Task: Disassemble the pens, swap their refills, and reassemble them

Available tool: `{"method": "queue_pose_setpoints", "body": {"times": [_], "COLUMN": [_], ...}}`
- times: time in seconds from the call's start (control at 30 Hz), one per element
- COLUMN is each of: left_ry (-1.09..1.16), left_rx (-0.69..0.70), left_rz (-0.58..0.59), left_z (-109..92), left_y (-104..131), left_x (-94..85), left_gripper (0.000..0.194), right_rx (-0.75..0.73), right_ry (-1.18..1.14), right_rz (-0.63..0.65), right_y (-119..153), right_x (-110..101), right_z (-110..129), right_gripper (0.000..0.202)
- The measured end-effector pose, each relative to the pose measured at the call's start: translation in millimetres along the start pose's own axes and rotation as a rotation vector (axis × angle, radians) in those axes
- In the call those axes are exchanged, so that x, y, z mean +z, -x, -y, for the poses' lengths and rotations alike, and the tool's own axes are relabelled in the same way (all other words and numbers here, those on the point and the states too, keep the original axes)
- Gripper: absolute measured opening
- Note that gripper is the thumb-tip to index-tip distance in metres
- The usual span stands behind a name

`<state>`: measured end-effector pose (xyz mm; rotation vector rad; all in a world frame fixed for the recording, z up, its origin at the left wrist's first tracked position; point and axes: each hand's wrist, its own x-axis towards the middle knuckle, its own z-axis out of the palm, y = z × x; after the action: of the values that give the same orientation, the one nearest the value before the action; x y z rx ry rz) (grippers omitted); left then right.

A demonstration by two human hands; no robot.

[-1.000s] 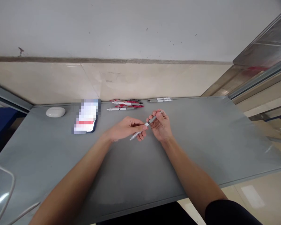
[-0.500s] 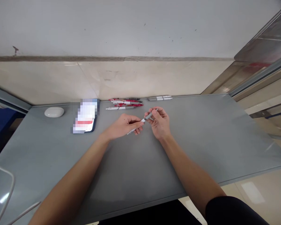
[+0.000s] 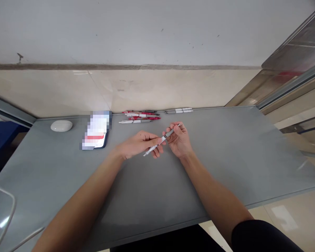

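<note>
From my remote seat, the grey bench fills most of the lower frame, running back to a tiled wall. Both of the person's hands meet at mid-frame: the left hand just left of centre, the right hand just right of it. A phone lies left of centre, its screen blurred, and a rounded white case sits farther left. Above the hands I have a loose pile of red and white pens, and right of it two pale pens side by side. The held pen slants from lower left to upper right at centre; the left fingers pinch its white barrel, the right fingers grasp its grey end. Whether the sections are fully joined I can't tell. To handle it well, I'd keep the left pinch steady, work the grey end lightly with the right fingertips, and hold both hands in line with the barrel so nothing bends or slips.
</note>
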<state>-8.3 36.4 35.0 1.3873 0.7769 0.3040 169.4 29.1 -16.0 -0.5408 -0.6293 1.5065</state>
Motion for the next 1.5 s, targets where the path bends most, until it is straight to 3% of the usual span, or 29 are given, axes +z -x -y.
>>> {"method": "queue_pose_setpoints", "body": {"times": [0.33,0.53,0.8,1.17,1.5], "left_ry": [-0.15,-0.035,0.097,-0.19,0.039], "left_rx": [0.115,0.09,0.026,0.178,0.052], "left_rz": [-0.163,-0.14,-0.018,-0.267,-0.038], "left_z": [8.5,10.4,6.4,11.0,-0.4], "left_y": [-8.0,-7.1,-2.9,-10.4,-2.5], "left_x": [-3.0,-4.1,-2.8,-4.5,2.7], "left_gripper": [0.034,0.039,0.042,0.032,0.04], "right_rx": [-0.045,-0.024,0.021,-0.086,-0.074], "right_ry": [0.035,0.035,-0.018,0.082,-0.011], "right_rz": [-0.125,-0.029,0.015,-0.118,-0.004], "right_y": [-3.3,-3.8,-3.5,-6.3,-2.8], "right_x": [2.0,-0.5,-2.2,2.3,-0.2], "right_z": [-3.8,-1.7,-0.2,-2.9,0.0], "right_gripper": [0.025,0.019,0.021,0.023,0.021]}}
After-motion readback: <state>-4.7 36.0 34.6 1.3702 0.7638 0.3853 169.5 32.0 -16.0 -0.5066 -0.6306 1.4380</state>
